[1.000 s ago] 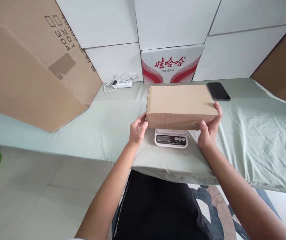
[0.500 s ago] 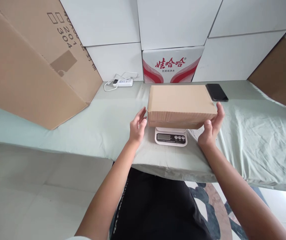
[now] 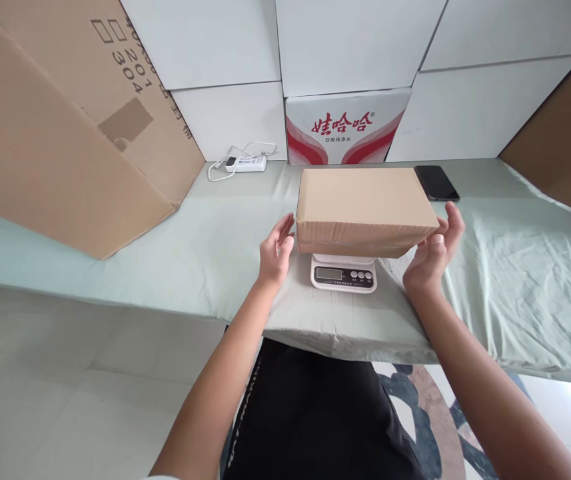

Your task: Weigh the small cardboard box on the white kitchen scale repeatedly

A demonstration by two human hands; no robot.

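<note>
A closed brown cardboard box [image 3: 365,200] rests on a small white digital kitchen scale [image 3: 344,275]. The box hides the scale's platform, and only the front panel with its grey display and buttons shows. My left hand [image 3: 277,251] is beside the box's left end, fingers stretched out, a thin gap between them and the cardboard. At the right end, my right hand [image 3: 434,251] is open with its fingers spread. Its fingertips are partly behind the box's corner, and I cannot tell whether they touch it.
A black phone [image 3: 436,183] lies behind the box on the cloth-covered table [image 3: 175,267]. A white power strip [image 3: 246,164] with a cable lies at the back. White boxes [image 3: 348,130] line the rear; large cartons stand left [image 3: 90,153] and right [image 3: 560,140].
My right hand has moved slightly right and away from the box's right end, its fingers opening. My left hand, the box and the scale stay nearly the same.
</note>
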